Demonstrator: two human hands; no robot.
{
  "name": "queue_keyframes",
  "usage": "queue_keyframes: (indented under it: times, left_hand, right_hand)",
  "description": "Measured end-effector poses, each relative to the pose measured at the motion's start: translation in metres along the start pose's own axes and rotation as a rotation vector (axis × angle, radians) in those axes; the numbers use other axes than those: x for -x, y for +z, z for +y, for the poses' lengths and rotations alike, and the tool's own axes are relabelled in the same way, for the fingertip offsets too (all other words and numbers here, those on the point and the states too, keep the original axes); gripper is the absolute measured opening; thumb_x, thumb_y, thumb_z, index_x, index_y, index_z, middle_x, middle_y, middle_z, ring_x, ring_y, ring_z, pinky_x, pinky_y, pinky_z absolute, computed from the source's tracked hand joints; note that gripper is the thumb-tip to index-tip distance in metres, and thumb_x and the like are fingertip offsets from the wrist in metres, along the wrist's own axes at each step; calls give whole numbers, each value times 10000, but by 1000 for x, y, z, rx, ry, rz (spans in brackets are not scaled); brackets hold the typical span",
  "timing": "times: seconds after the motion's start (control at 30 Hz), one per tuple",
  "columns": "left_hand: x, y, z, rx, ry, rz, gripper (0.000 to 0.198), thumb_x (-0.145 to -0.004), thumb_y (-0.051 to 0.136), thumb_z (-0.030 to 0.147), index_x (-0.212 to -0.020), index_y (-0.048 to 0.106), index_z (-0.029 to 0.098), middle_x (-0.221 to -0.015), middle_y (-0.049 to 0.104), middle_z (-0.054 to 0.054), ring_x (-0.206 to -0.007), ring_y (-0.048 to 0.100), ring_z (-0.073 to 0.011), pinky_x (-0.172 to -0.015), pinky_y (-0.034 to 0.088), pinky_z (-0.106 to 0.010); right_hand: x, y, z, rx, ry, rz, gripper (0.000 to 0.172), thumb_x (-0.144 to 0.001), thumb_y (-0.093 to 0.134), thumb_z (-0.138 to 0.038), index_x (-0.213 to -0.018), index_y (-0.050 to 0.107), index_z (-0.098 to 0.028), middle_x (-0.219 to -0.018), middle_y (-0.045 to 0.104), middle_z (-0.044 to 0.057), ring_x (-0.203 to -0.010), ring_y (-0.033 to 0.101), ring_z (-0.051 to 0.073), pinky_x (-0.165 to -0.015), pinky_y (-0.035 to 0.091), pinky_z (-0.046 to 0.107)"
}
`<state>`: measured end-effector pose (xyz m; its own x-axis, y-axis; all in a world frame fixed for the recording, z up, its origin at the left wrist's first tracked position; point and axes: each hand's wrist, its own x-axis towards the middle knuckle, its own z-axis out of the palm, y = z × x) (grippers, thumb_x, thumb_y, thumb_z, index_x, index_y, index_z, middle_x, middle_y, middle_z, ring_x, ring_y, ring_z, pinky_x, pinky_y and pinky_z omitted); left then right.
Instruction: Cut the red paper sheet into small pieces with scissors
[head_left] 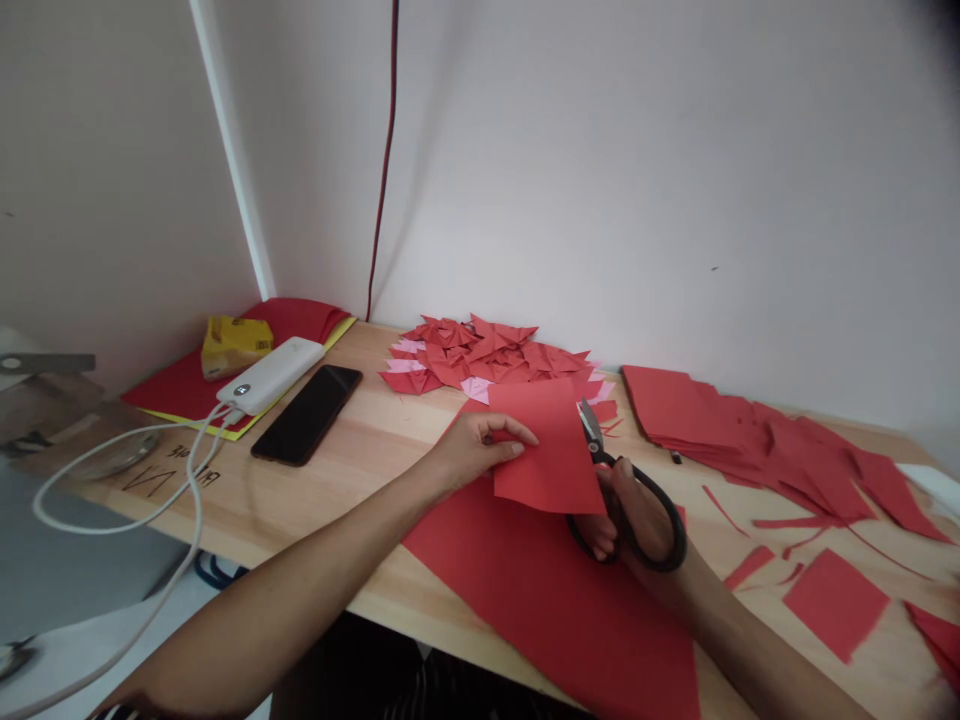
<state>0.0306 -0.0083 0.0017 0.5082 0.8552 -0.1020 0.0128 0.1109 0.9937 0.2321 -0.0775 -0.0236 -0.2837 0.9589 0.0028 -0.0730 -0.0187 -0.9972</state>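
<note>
My left hand [480,452] pinches the left side of a red sheet of paper [547,470], holding it up above the table. In my right hand [630,510] is a pair of scissors [660,535] with black handles, fingers through the loops. Their blades [590,424] point up and away from me along the sheet's right edge; whether they are cutting into it I cannot tell. Beneath both hands lies a larger red sheet [585,600], which reaches over the table's front edge.
Folded red and pink paper pieces [487,350] are heaped by the wall. Stacked red sheets [690,415] spread to the right, with paper strips [795,523] and a red square [836,605] nearer. A phone [307,415] and cabled white power bank [277,375] lie left.
</note>
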Motion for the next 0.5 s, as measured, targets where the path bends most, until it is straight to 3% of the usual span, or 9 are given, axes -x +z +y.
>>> queue_keyframes:
  times: [0.5]
  left_hand:
    - [0, -1, 0, 50, -36, 1, 89, -769, 679, 167, -845, 720, 147, -570, 565, 39, -450, 402, -50, -463, 276, -182]
  right_hand:
    - [0, -2, 5, -52, 94, 15, 721, -786, 349, -837, -398, 392, -231, -304, 257, -57, -232, 312, 85, -265, 270, 230]
